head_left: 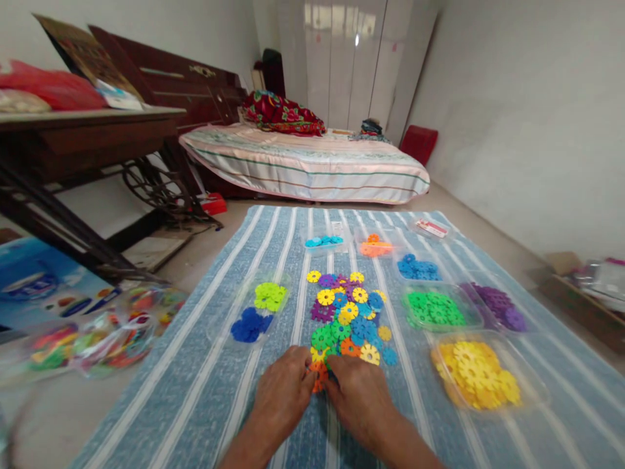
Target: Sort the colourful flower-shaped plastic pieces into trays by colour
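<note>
At the near edge of a loose pile of notched plastic discs, my two hands are close together. My left hand (287, 384) has its fingers curled in, with thumb and fingertips at an orange notched disc (319, 378). My right hand (360, 396) is also closed, its thumb and fingertips at the disc's other side. The fingers partly hide the disc. Just beyond them lie green discs (324, 337), a pale yellow disc (370, 354) and blue discs (364, 327). Purple discs (322, 311) and yellow discs (326, 297) are farther back in the pile.
Right of the pile stand clear tubs of yellow discs (481, 374), green discs (434, 309), purple discs (498, 305) and blue discs (418, 268). A left tub (288, 286) holds lime and dark blue discs. Light blue discs (324, 241) and orange discs (375, 246) sit in back tubs.
</note>
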A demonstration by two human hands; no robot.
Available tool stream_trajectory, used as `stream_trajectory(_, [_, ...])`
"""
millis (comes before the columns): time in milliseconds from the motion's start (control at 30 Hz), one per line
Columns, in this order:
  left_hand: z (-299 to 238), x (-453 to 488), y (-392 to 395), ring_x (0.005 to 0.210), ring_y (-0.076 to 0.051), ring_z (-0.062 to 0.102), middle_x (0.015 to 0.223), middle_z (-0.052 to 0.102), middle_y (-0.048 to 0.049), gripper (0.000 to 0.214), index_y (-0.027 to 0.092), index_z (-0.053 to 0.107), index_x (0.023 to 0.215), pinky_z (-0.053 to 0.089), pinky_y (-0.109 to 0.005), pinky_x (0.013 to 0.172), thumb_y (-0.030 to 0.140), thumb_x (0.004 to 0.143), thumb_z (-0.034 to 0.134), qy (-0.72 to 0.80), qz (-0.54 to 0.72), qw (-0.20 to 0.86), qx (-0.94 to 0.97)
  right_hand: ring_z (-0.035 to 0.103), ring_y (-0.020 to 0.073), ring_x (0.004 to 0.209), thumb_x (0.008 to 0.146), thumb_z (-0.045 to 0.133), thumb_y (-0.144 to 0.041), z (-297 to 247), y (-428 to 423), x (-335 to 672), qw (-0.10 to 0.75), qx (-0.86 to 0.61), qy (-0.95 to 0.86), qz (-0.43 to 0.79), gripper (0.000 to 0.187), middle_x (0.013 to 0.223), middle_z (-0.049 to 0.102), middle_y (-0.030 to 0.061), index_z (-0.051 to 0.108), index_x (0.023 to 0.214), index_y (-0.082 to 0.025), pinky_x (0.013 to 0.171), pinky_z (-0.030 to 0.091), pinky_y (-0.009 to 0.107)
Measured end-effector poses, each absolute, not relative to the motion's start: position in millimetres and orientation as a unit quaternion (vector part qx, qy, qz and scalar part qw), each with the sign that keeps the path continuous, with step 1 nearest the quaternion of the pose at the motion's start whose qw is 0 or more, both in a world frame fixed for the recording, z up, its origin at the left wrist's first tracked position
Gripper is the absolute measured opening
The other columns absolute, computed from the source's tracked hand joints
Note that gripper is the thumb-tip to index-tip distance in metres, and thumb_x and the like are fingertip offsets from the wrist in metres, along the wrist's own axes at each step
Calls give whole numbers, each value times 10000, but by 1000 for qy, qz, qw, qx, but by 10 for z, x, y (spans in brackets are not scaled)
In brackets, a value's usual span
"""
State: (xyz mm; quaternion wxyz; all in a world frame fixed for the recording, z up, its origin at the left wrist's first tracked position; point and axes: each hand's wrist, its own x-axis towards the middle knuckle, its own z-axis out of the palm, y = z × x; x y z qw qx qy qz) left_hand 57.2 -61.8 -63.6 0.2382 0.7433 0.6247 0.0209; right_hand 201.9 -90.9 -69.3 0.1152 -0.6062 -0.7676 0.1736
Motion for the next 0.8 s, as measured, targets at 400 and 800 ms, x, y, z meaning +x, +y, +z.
stream_trajectory(400, [-620, 511, -617, 762, -158, 570, 799, 616, -14, 90, 190, 546, 694, 354, -245, 637, 141, 711, 472, 609, 27, 267, 746, 669, 229, 716, 796, 508, -285, -669, -791, 1844, 20, -600, -778, 185, 206, 789, 708, 78, 644, 930, -209, 532, 366, 244])
stream_trajectory(800, [-649, 506, -593, 618, -126, 515, 628, 536, 21, 201, 176, 557, 684, 351, -226, 572, 323, 786, 465, 583, 176, 397, 687, 431, 65, 390, 693, 538, -262, -467, -160, 2487, 283, -598, -655, 366, 161, 431, 482, -73, 532, 554, -181, 411, 303, 165])
